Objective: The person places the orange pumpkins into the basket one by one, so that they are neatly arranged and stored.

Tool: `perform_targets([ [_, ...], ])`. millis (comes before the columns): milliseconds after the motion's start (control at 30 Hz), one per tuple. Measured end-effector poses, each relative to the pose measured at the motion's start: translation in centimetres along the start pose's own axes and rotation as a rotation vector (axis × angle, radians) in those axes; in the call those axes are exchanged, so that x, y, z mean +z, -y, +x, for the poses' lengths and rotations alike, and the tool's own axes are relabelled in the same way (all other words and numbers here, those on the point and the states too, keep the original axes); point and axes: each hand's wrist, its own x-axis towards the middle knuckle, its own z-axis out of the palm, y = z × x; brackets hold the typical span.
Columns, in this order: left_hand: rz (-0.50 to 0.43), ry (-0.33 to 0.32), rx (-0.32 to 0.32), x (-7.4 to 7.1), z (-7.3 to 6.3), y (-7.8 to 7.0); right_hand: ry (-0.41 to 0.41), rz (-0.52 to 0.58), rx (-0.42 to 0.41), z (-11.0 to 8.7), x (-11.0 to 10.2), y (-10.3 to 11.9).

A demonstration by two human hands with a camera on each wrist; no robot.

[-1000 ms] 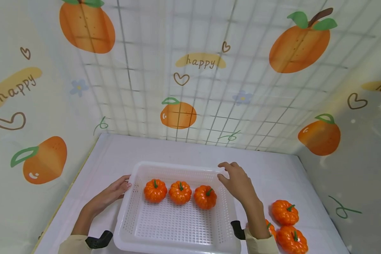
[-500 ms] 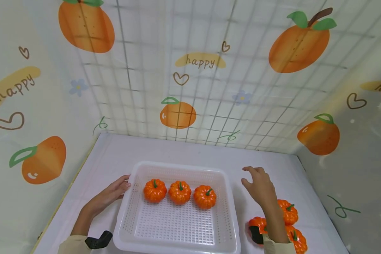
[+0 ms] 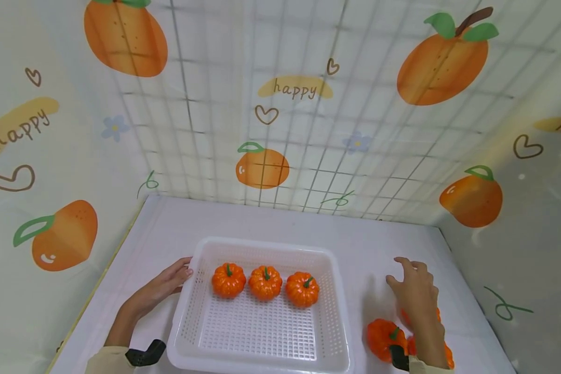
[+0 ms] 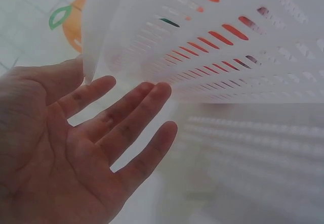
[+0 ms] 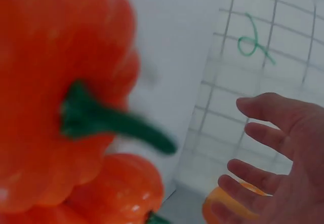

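A white perforated plastic basket (image 3: 262, 242) holds three small orange toy pumpkins with green stems: a left pumpkin (image 3: 228, 283), a middle pumpkin (image 3: 265, 285) and a right pumpkin (image 3: 301, 292), in a row along its far side. At the basket's left rim rests my left hand (image 3: 165, 280); in the left wrist view its relaxed, spread fingers (image 4: 134, 118) lie against the outer wall and the thumb meets the rim. Over to the right, my right hand (image 3: 416, 291) hovers above three more pumpkins, holding nothing. The nearest pumpkin (image 3: 382, 337) shows well; my hand and forearm partly hide the others.
A pale cloth covers the table (image 3: 290, 221). Fruit-printed sheeting hangs as a back wall (image 3: 205, 156), left wall (image 3: 75, 176) and right wall (image 3: 537, 249) around it, with a wire grid behind the back sheet.
My right hand has moved from the basket's right rim rightward to over the loose pumpkins. My left hand, the basket and the pumpkins in it stay in place.
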Motion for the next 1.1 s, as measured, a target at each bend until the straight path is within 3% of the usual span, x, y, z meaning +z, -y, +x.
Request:
perform_targets([
  [233,-0.004,-0.013,-0.016,-0.1,0.1,0.3,0.001,-0.026,0.077,-0.1,0.1,-1.9],
  [400,-0.003,-0.016,-0.025,-0.1,0.1,0.3,0.03,-0.003,0.202,0.0,0.2,-3.1],
  [800,0.006,-0.001,-0.005,0.0,0.0,-0.1,0.214,0.008,0.432,-0.2,0.5,-4.5],
  [1100,0.014,-0.016,-0.032,-0.2,0.0,0.2,0.278,-0.006,0.451,-0.5,0.9,-5.0],
])
